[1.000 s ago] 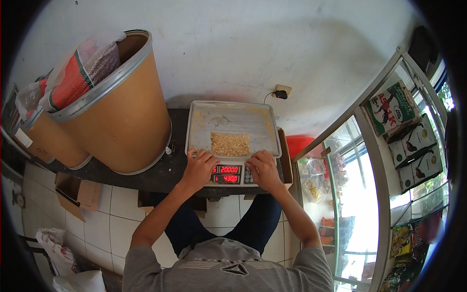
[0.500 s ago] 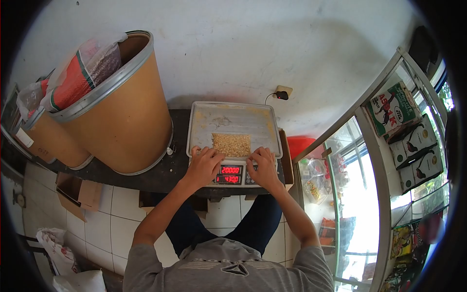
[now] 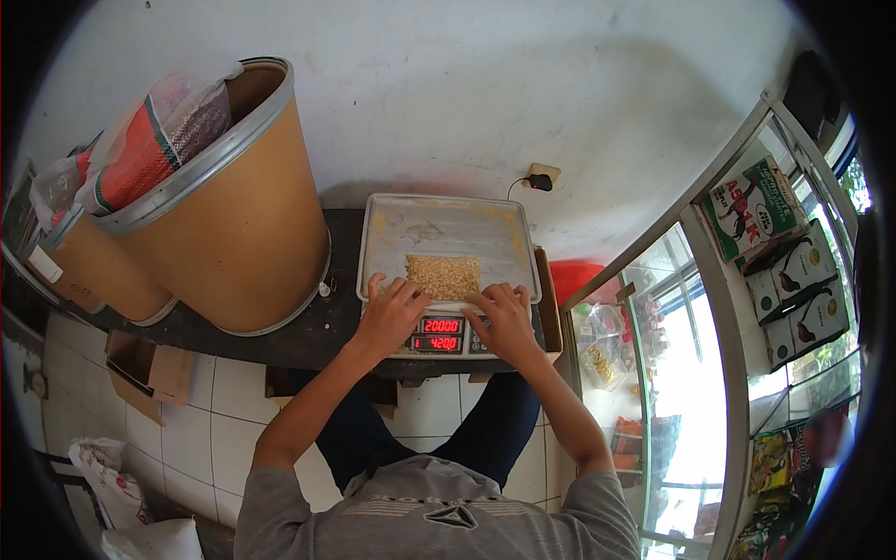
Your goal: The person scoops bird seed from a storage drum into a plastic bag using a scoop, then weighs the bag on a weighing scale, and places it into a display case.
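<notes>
A clear plastic bag of yellowish broken grain lies flat on the metal pan of a digital scale. At the bag's near left corner is my left hand, its fingers curled onto the plastic edge. My right hand grips the near right corner, with the thumb below and the fingers bent over the edge. The fingertips partly hide what they pinch. Between the hands, the scale's red display is lit, and my right hand covers part of the keypad.
Large brown drums with sacks on top stand on the dark table at left. A glass display case holding packets is at right. A plugged-in adapter is on the wall. An open cardboard box sits on the floor.
My right hand has shifted slightly, its thumb now further left and apart from the fingers. The lower display reading has dropped from 430,0 to 420,0. My left hand and the bag look nearly unchanged.
</notes>
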A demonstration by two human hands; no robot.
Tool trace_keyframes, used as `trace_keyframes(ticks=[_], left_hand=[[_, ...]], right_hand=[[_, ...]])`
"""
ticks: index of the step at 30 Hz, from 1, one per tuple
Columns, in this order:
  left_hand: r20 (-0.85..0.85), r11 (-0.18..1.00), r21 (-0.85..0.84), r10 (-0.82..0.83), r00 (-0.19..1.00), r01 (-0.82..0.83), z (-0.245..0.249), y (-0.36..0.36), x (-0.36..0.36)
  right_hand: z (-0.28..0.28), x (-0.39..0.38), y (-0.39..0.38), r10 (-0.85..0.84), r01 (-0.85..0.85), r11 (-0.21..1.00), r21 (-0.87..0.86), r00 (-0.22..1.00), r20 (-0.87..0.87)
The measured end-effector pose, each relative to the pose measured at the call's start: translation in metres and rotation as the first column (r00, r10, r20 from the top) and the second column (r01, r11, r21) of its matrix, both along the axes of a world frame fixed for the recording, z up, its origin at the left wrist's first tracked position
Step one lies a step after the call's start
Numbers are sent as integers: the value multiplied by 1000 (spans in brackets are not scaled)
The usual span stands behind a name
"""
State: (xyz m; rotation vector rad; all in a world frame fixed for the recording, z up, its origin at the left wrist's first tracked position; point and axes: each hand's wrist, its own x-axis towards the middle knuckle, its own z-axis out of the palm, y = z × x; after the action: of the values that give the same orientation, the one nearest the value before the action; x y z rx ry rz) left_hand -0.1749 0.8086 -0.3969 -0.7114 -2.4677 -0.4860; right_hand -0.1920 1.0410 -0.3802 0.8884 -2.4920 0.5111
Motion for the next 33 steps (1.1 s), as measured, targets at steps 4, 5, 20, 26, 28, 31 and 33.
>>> trace_keyframes(ticks=[4,5,20,26,28,31,33], left_hand=[[1,1000,-16,3,1000,-3,-3,-1,-3],[1,1000,-24,5,1000,-5,-4,-1,-4],[-31,999,-44,-10,999,9,-7,-10,-1],[-11,999,-22,-37,999,37,-8,-10,4],[7,999,-3,-44,999,44,-10,-10,5],[-27,1000,4,-26,999,26,-9,-13,8],[-21,999,30,-20,1000,20,-6,-16,9]], right_hand=[[-6,-1,7,68,-55,987,151,994,-82],[-7,-2,8,69,-56,987,151,994,-83],[-12,-3,9,101,-71,975,211,986,-136],[-11,3,12,97,-75,988,138,983,-158],[-11,5,14,96,-79,990,119,985,-145],[-8,7,16,81,-64,992,113,985,-151],[-9,9,17,78,-63,992,107,987,-140]])
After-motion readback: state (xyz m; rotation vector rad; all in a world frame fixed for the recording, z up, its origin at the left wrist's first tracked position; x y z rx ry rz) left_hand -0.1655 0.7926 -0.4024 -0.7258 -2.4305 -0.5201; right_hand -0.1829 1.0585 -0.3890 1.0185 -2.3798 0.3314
